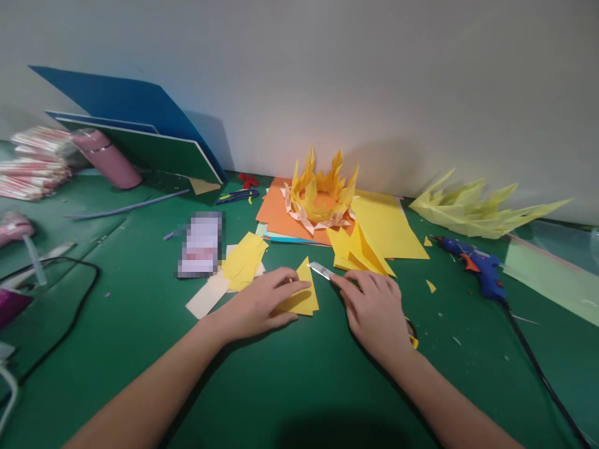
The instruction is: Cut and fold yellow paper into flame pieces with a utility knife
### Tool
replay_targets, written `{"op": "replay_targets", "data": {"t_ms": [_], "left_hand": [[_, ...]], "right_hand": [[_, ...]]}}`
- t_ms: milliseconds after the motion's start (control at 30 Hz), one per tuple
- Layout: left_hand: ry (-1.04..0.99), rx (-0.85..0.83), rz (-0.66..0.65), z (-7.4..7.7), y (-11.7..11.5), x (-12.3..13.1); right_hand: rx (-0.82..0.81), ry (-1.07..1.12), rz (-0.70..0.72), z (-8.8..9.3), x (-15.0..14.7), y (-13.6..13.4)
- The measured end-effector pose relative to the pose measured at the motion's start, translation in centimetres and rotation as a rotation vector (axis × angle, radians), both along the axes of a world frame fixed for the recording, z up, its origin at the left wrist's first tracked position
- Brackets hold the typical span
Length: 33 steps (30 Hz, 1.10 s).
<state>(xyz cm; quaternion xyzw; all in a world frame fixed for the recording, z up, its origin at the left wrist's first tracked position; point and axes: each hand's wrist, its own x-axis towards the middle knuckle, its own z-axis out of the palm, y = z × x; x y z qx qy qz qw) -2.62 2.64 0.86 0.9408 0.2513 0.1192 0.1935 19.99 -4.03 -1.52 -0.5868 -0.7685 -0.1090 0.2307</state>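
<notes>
My left hand [269, 298] rests on a small folded yellow paper triangle [306, 302], fingers stretched out and thumb apart along its lower edge. Part of the paper is hidden under that hand. Closed around a utility knife, my right hand [374, 308] points the knife's blade [321, 270] left toward the triangle's tip. The yellow and black handle end [412, 333] sticks out behind the palm. Beyond the right hand lie folded yellow paper pieces [360, 251]. Yellow paper slips [244, 260] and a pale paper strip [210, 296] lie beyond my left wrist.
An orange-yellow paper crown [322, 193] stands on coloured sheets [397, 227]. At right are a pale yellow paper crown [482, 209] and a blue glue gun [477, 265] with a cord. Leftward are a phone [201, 243], pink bottle [110, 161], leaning boards [159, 153] and black cable [88, 299].
</notes>
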Motion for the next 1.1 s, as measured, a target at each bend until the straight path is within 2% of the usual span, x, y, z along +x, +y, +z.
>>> {"op": "replay_targets", "data": {"t_ms": [67,200,300,400,500,667,733,833,933,1000,1100], "left_hand": [[0.003,0.054,-0.042,0.0,-0.1,0.1],[-0.065,0.159,-0.113,-0.3,0.0,0.0],[-0.223,0.143,-0.047,-0.5,0.1,-0.3],[-0.351,0.043,0.088,-0.3,-0.1,-0.4],[-0.481,-0.11,0.168,0.1,-0.6,-0.3],[-0.646,-0.449,0.297,0.5,-1.3,0.0],[-0.701,-0.483,0.393,0.6,-0.8,-0.2],[-0.734,-0.328,0.651,0.5,0.7,-1.2],[-0.514,-0.141,0.818,0.3,2.2,-2.5],[-0.369,0.008,0.81,0.1,2.8,-3.2],[-0.163,0.254,0.678,-0.3,3.0,-3.5]], "right_hand": [[-0.013,0.032,0.075,0.3,-0.6,-0.2],[-0.124,0.121,0.318,0.2,-1.9,-0.5],[-0.188,0.164,0.371,-0.3,-2.4,-0.5],[-0.177,0.208,0.364,-0.6,-2.4,-0.3],[-0.15,0.273,0.37,-0.5,-2.2,-0.3],[-0.023,0.443,0.33,-0.4,-1.9,-0.8],[0.027,0.52,0.33,-0.6,-1.9,-0.9],[0.129,0.661,0.281,-1.0,-2.1,-0.9],[0.217,0.77,0.209,-1.0,-2.3,-0.8],[0.25,0.81,0.186,-0.8,-2.3,-0.7],[0.262,0.825,0.16,-0.5,-2.2,-0.6]]}}
